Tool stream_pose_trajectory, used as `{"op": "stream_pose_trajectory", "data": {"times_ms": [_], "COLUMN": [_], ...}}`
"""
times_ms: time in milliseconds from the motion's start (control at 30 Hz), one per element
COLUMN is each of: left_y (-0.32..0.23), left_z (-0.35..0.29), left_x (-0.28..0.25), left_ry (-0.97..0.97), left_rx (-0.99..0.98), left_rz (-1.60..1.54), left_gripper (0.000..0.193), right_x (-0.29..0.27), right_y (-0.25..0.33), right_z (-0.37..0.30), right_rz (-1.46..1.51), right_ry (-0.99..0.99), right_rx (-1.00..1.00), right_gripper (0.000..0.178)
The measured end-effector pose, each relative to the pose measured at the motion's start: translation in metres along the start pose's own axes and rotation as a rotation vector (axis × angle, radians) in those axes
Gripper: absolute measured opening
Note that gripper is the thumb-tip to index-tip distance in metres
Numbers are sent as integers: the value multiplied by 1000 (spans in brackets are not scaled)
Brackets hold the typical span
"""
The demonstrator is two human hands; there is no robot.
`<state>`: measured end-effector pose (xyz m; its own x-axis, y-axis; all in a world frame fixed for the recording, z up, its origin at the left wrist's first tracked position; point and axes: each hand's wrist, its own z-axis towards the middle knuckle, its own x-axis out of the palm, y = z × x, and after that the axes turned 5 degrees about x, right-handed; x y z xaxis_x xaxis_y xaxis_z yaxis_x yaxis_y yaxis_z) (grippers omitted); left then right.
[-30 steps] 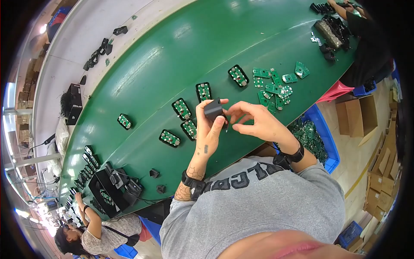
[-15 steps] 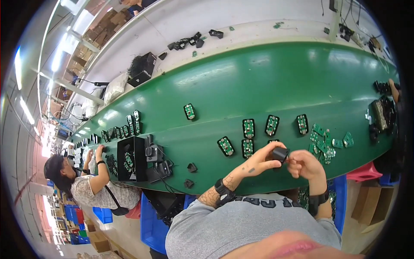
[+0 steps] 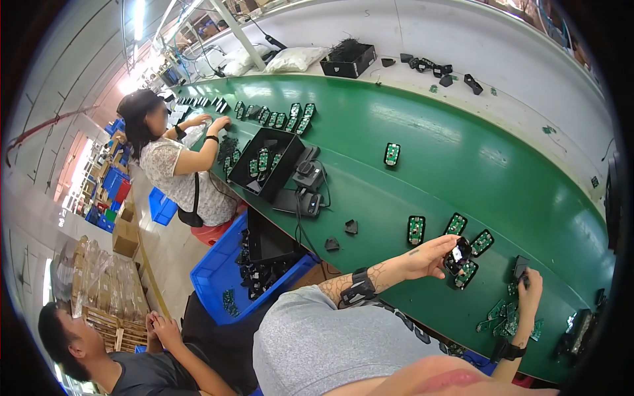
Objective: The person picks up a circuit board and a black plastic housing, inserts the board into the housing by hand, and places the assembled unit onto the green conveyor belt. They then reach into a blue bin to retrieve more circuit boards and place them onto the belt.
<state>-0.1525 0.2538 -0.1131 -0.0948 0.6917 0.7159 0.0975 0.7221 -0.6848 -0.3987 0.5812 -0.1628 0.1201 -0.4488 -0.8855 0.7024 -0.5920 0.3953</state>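
Note:
My left hand point(image 3: 428, 260) grips a small black plastic housing point(image 3: 456, 253) between thumb and fingers, its open side showing a white, shiny patch inside. Black housings fitted with green circuit boards lie right around it: one point(image 3: 466, 273) just below, one point(image 3: 483, 242) to the right, another point(image 3: 456, 224) behind and one point(image 3: 416, 230) to the left. Farther right, my right hand point(image 3: 530, 294) has its fingers closed on a dark casing piece point(image 3: 521, 266) at the table. Beside that hand is a heap of loose green circuit boards point(image 3: 503, 319).
A single filled housing point(image 3: 391, 154) lies farther back on the green table point(image 3: 370, 191). To the left are two black pieces point(image 3: 351, 227), a corded black device point(image 3: 308, 175) and a black box point(image 3: 286, 156). One person point(image 3: 178, 158) works at the left; another point(image 3: 142, 360) sits near a blue bin point(image 3: 214, 280).
The view has swung left. My hands, close together at one black piece before, are now apart: the left holds a housing, and the right has moved right to a dark casing piece.

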Motion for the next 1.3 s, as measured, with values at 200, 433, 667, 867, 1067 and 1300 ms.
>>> {"op": "stream_pose_trajectory", "data": {"times_ms": [200, 433, 667, 867, 1067, 1300], "left_y": [3, -16, -10, -4, -4, -6], "left_z": [-2, -4, 18, 20, 18, 14], "left_x": [-12, -9, 19, 25, 21, 18], "left_ry": [-36, 29, 184, 199, 194, 178], "left_rx": [-37, 12, -70, -83, -72, -41], "left_rz": [-12, -111, -77, -117, -129, -61], "left_gripper": [43, 54, 59, 50, 50, 51], "right_x": [15, -25, -38, -44, -26, 4], "right_y": [-45, 2, 9, 6, 44, 83], "right_z": [-16, 2, -26, -23, 2, 8], "right_rz": [426, 243, 110, -3, 104, 51], "right_ry": [-334, 17, 138, 122, -162, -129], "right_rx": [454, 106, 309, 289, 287, 150], "right_gripper": [31, 32, 47, 41, 48, 62]}}
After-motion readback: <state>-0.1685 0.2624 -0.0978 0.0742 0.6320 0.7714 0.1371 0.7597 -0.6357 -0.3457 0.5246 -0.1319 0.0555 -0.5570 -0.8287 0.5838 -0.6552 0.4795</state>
